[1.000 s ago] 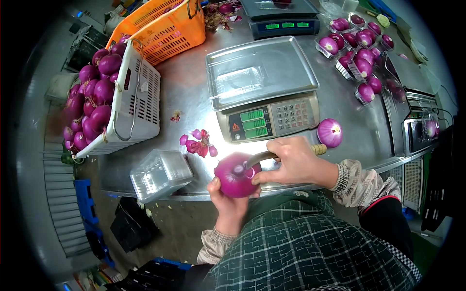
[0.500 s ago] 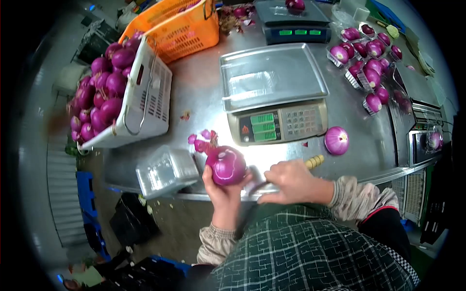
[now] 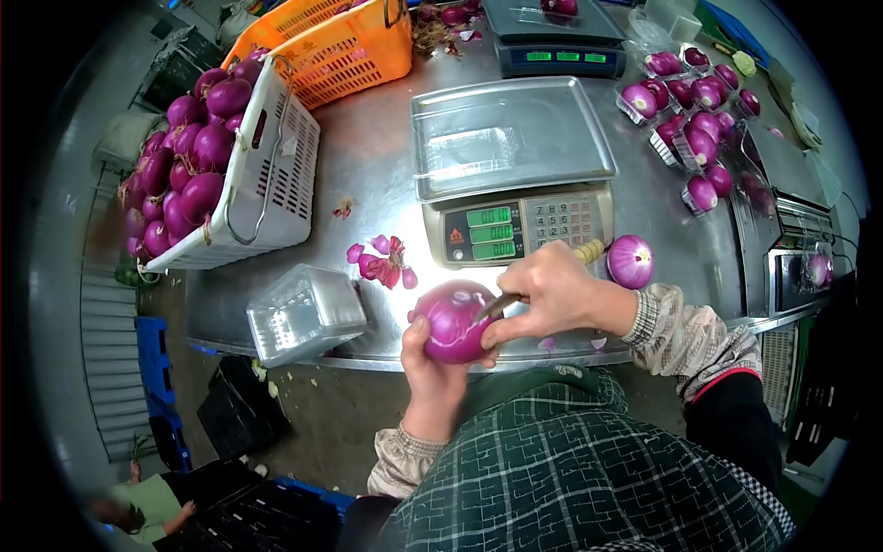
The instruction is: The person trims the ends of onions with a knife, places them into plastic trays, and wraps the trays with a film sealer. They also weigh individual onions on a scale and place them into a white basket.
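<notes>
A red onion (image 3: 454, 324) rests in my left hand (image 3: 432, 375), whose fingers curl round it from below above the table's front edge. My right hand (image 3: 556, 294) is closed on a knife (image 3: 590, 251) with a ribbed yellowish handle. Its blade touches the onion's upper right side, where a pale mark shows, and my right thumb is at the onion's edge. Just behind the onion lie loose purple peels (image 3: 384, 267). Right of the knife handle sits a peeled onion (image 3: 631, 261).
Ahead stands a scale (image 3: 515, 138), with another scale (image 3: 556, 60) behind. A white crate (image 3: 276, 175) of onions and an orange crate (image 3: 354, 55) are at left. Clear plastic trays (image 3: 305, 313) lie near the front edge. Packed onions (image 3: 704, 147) sit right; another person (image 3: 156, 506) is lower left.
The knife has come up against the onion, and my left hand has shifted slightly right with it. Peels that hung by the onion now show on the table. A person has come into view lower left.
</notes>
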`<state>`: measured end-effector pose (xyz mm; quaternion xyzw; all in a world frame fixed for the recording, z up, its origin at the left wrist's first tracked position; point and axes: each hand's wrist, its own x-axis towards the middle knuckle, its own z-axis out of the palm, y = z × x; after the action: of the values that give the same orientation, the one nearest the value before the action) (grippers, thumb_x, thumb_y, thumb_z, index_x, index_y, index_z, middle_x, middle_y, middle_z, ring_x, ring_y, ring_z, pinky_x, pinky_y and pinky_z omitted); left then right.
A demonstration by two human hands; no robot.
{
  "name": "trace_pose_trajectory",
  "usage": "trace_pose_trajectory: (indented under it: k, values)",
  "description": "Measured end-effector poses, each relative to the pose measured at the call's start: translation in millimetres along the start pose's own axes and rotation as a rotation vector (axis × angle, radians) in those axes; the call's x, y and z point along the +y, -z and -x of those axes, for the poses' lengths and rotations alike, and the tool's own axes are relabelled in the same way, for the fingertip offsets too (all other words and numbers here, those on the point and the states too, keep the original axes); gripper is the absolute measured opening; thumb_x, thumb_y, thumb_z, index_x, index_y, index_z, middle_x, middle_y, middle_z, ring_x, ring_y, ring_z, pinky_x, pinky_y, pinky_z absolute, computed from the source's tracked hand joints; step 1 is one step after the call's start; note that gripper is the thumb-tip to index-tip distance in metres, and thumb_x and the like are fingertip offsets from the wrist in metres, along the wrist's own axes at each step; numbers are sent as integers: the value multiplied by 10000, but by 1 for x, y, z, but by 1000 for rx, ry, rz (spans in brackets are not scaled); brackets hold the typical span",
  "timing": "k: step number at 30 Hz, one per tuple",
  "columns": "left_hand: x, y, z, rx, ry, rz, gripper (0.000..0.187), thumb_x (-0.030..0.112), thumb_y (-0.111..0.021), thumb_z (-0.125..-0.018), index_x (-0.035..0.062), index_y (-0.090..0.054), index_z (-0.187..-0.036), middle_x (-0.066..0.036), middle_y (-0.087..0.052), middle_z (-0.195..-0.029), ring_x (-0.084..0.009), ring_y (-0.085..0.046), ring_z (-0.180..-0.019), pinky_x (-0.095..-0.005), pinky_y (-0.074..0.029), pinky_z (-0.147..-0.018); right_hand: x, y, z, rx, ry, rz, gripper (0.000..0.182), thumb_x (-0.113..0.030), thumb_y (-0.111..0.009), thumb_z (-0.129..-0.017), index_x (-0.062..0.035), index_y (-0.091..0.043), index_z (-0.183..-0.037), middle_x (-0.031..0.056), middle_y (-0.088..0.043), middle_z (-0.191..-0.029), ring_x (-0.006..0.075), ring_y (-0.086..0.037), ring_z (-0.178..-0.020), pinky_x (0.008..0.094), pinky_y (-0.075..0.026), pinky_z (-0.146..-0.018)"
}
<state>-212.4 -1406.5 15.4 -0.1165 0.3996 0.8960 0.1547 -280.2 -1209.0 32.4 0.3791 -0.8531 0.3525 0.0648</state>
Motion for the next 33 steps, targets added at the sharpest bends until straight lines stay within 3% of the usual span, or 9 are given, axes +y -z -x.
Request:
trace_pose_trajectory:
  k: [5,6,7,11,13,15,16,26,33]
  values:
    - [-17,-6,-11,309,-215,53,669,566,-565,-828,28,-531,-1225,-150,-638,-1079,-257,-666,-785,-393,-562,-517,-8,-3,5,122,194,44,614,-590,-767,-698,-88,-476,-500,42,-441,-430,200,-493,-370,322,-369,-349]
    - [-4,-1,-7,148,-64,47,641,539,-590,-827,41,-532,-1227,-136,-639,-1097,-265,-663,-898,-424,-581,-614,-14,-5,9,93,259,45,620,-600,-754,-708,-92,-472,-494,36,-434,-426,194,-483,-365,318,-367,-343]
    - [0,-10,-11,322,-86,97,634,537,-605,-827,51,-530,-1228,-137,-637,-1109,-275,-649,-980,-442,-583,-682,-20,-8,15,65,323,48,627,-610,-741,-718,-95,-467,-489,30,-428,-423,189,-473,-359,314,-365,-337]
    - [13,-6,-15,203,-132,182,627,501,-516,-902,20,-451,-1299,-192,-602,-1164,-349,-667,-937,-462,-608,-741,-11,-19,22,-142,80,86,632,-644,-768,-639,-53,-542,-630,68,-525,-535,243,-577,-471,355,-439,-420]
    - [12,-12,-14,137,-127,203,629,490,-513,-906,18,-442,-1315,-197,-595,-1182,-361,-660,-960,-467,-603,-774,-15,-5,3,12,43,-70,634,-616,-807,-592,-45,-546,-680,83,-548,-586,262,-598,-523,372,-452,-459]
    - [10,-10,-15,72,-120,193,627,474,-516,-905,19,-436,-1329,-201,-584,-1205,-370,-649,-999,-476,-589,-818,-12,0,-10,135,-37,15,629,-584,-847,-562,-54,-522,-658,85,-547,-578,256,-587,-504,368,-451,-460]
    - [7,-7,-16,46,-136,172,683,491,-604,-860,28,-454,-1340,-168,-570,-1260,-312,-600,-1119,-476,-543,-908,-10,1,-12,132,-85,35,628,-582,-850,-564,-50,-530,-656,87,-545,-569,252,-588,-499,361,-452,-459]
    - [-4,-11,-16,134,-229,165,688,428,-687,-801,24,-470,-1313,-141,-589,-1204,-282,-600,-1101,-442,-523,-942,-11,-8,-18,123,-179,26,581,-601,-775,-667,-66,-584,-544,82,-548,-455,225,-564,-380,343,-446,-390]
    - [-4,-17,-14,193,-301,191,510,330,-655,-871,9,-533,-1248,-118,-636,-1147,-233,-626,-1054,-376,-517,-940,-13,-13,-11,319,145,160,553,-539,-761,-736,-121,-487,-502,29,-453,-411,159,-485,-337,298,-394,-354]
